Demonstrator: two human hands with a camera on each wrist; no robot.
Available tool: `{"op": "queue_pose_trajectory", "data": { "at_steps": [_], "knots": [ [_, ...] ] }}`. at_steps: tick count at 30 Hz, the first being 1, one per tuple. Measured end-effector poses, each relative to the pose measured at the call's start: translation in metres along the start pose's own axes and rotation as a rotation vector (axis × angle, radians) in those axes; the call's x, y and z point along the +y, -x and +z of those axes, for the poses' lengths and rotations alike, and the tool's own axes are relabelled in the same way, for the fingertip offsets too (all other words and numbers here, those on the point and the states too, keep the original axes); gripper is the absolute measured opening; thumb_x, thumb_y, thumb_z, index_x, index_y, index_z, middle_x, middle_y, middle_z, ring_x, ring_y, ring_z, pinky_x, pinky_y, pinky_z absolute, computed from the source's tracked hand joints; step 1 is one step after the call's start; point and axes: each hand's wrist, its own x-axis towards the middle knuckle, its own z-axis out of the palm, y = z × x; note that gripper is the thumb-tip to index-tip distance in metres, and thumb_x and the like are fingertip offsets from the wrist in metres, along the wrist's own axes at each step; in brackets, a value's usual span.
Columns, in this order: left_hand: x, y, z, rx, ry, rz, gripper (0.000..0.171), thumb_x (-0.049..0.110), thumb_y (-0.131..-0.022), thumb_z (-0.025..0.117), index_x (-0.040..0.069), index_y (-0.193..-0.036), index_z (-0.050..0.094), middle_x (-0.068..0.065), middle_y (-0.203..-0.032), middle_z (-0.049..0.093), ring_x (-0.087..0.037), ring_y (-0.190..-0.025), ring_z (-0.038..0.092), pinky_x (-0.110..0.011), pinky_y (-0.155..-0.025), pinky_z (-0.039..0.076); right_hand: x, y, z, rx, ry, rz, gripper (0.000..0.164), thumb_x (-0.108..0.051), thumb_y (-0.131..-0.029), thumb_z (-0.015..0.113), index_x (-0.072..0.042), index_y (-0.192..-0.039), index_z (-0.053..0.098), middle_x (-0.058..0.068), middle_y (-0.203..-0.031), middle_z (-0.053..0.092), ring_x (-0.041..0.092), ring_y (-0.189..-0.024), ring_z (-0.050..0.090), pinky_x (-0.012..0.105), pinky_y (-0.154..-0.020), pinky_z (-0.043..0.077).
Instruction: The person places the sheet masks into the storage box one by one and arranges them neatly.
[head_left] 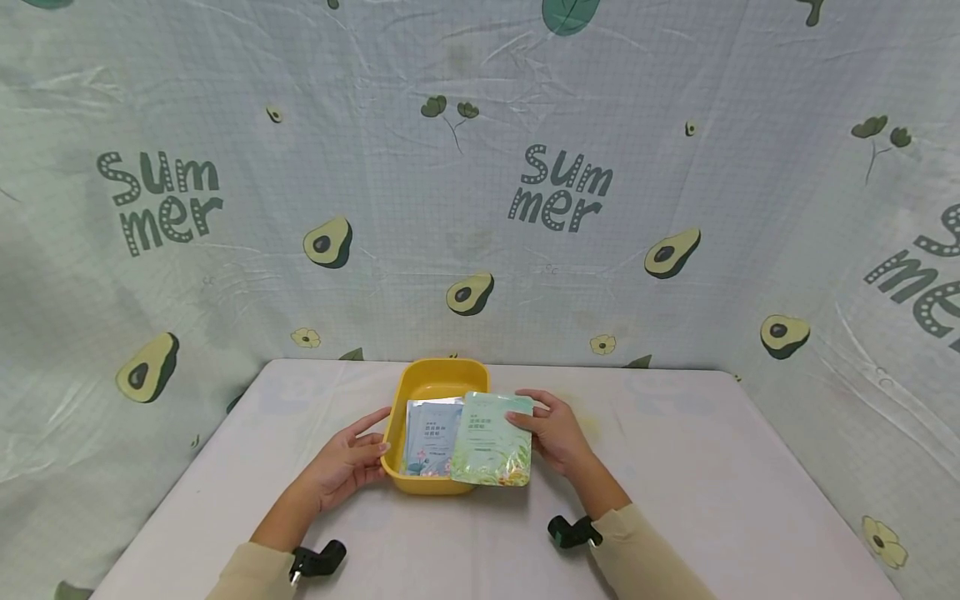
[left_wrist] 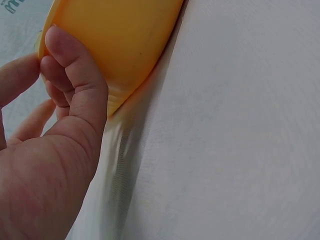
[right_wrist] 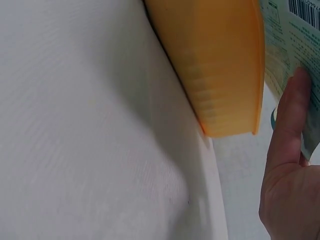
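A yellow plastic bin stands on the table, with blue face mask packets lying inside it. My left hand pinches the bin's left rim; in the left wrist view the fingers are bent at that edge. Over the bin's right side, my right hand holds a light green face mask packet by its right edge, thumb on the front. This packet partly covers the blue ones. Its printed back with a barcode faces the right wrist camera, where straight fingers lie against it.
A white cloth covers the table. Behind it hangs a pale curtain printed with avocados and lettering, which also runs along both sides. Black wrist cameras sit on both forearms.
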Motion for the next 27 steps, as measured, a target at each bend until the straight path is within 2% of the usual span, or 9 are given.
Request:
{"op": "queue_pose_trajectory", "data": {
  "at_steps": [5,10,21,27],
  "knots": [
    [0.000,-0.001,0.000,0.000,-0.004,0.004,0.078,0.005,-0.101,0.061,0.018,-0.165,0.018,-0.002,-0.108,0.065,-0.015,-0.085,0.066,-0.025,-0.077,0.060,-0.003,-0.004,0.007,-0.012,0.006,0.004,0.062,-0.006,-0.090,0.076,-0.004,-0.146,0.051,0.015,-0.125,0.072,0.020,-0.090,0.075,0.033,-0.076,0.063],
    [-0.001,-0.001,0.000,-0.003,0.000,0.006,0.079,0.005,-0.101,0.061,0.017,-0.165,0.017,-0.002,-0.109,0.065,-0.015,-0.085,0.066,-0.025,-0.077,0.060,-0.007,-0.009,0.015,-0.028,0.015,0.017,0.063,-0.008,-0.089,0.078,-0.006,-0.146,0.051,0.015,-0.126,0.071,0.022,-0.092,0.076,0.036,-0.079,0.063],
    [-0.002,-0.001,0.000,-0.024,0.019,0.009,0.080,0.004,-0.101,0.061,0.016,-0.165,0.016,0.000,-0.107,0.065,-0.013,-0.084,0.066,-0.024,-0.076,0.059,-0.013,-0.016,0.030,-0.038,0.092,0.053,0.059,-0.015,-0.087,0.081,-0.011,-0.141,0.057,0.015,-0.125,0.071,0.025,-0.095,0.076,0.036,-0.082,0.063],
    [-0.002,-0.001,0.000,-0.020,0.025,0.006,0.081,0.004,-0.100,0.062,0.016,-0.165,0.016,0.000,-0.105,0.064,-0.013,-0.084,0.067,-0.025,-0.076,0.059,-0.016,-0.021,0.034,-0.050,0.128,0.065,0.060,-0.015,-0.087,0.081,-0.010,-0.141,0.056,0.015,-0.124,0.071,0.025,-0.095,0.076,0.037,-0.082,0.063]
  ]
}}
